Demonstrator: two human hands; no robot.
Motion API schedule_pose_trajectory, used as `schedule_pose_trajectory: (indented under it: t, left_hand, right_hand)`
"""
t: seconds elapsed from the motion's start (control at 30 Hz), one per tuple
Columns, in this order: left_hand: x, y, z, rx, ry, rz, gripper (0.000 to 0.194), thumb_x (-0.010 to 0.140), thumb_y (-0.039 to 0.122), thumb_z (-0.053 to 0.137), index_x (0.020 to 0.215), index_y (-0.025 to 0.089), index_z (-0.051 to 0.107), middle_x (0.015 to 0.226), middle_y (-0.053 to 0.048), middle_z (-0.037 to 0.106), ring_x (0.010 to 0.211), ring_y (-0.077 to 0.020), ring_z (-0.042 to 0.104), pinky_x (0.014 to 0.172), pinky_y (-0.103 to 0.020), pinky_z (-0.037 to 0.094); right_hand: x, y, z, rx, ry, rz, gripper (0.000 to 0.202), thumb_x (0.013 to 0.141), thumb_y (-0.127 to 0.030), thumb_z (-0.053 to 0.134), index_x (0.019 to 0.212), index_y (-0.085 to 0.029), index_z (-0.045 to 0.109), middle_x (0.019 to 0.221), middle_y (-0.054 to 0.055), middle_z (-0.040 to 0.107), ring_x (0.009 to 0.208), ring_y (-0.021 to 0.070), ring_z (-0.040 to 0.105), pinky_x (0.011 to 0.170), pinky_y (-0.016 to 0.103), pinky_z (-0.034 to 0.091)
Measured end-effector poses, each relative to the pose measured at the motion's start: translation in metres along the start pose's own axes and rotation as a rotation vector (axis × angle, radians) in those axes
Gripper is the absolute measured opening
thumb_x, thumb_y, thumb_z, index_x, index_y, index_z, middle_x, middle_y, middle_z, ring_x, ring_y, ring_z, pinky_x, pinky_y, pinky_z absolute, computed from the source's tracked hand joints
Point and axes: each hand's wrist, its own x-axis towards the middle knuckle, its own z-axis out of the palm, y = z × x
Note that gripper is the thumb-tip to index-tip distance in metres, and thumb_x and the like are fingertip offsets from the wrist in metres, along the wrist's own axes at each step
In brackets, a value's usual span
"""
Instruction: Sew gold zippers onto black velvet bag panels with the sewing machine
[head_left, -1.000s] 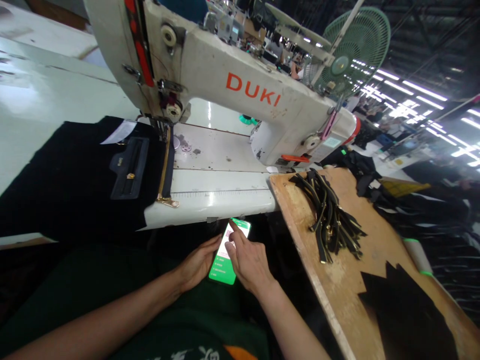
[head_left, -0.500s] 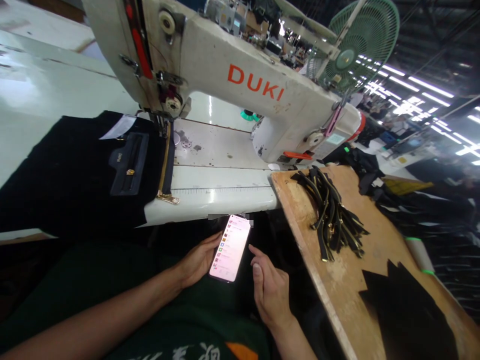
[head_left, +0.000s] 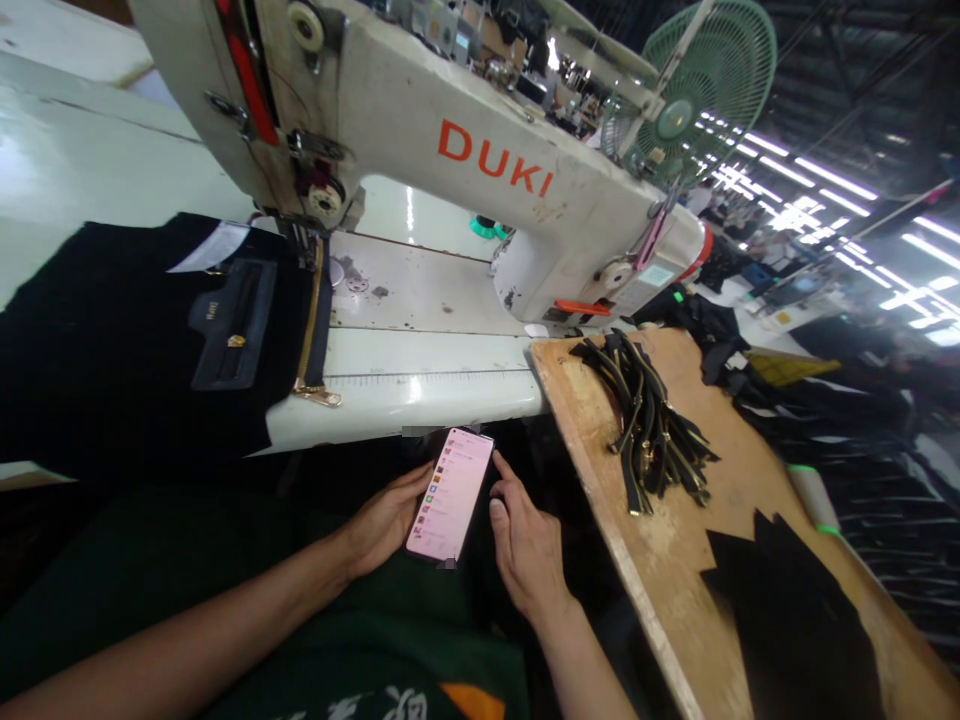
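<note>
My left hand (head_left: 384, 528) is closed on the left edge of a smartphone (head_left: 451, 500), held over my lap below the table edge. Its lit pink-white screen shows a list with small coloured icons. At the phone's right side is my right hand (head_left: 529, 545), holding nothing, its index finger stretched out by the upper right edge and the other fingers partly curled. Whether that fingertip touches the phone I cannot tell. Above, a black fabric piece (head_left: 135, 350) with a gold zipper (head_left: 311, 320) lies under the needle area of a sewing machine (head_left: 420, 130).
On the right, a wooden board (head_left: 600, 480) carries a bundle of black zippers (head_left: 649, 420) and black fabric pieces (head_left: 795, 620). A white sewing table (head_left: 420, 390) runs in front of me. Behind stands a green fan (head_left: 679, 115).
My right index finger has moved up and straightened, closer to the phone's upper right edge. The whole view has shifted slightly, so things appear further left. The left hand keeps its hold.
</note>
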Motion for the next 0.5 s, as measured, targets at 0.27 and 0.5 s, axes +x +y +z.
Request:
schedule_pose_trajectory:
  t: [0.27,0.5]
  left_hand:
    - [0.0021,-0.0007,-0.001,0.003,-0.017,0.003,0.037,0.098,0.023,0.065,0.135,0.019,0.066,0.133,-0.012,0.069,0.119,-0.0259,0.066,0.1,-0.035,0.052]
    - [0.0009,0.0002,-0.0004,0.013,-0.008,-0.001,0.037,0.098,0.024,0.066,0.135,0.02,0.066,0.134,-0.012,0.069,0.117,-0.0247,0.067,0.097,-0.033,0.053]
  right_hand:
    - [0.0038,0.0008,0.0027,0.007,-0.075,0.015,0.031,0.11,-0.038,0.025,0.111,-0.024,0.053,0.157,0.011,0.047,0.088,0.0198,0.075,0.067,0.03,0.054]
    - [-0.0016,0.0047,0.0017,0.01,0.102,0.0,0.035,0.11,-0.035,0.024,0.104,-0.021,0.055,0.15,0.015,0.054,0.066,0.0132,0.069,0.059,0.027,0.048]
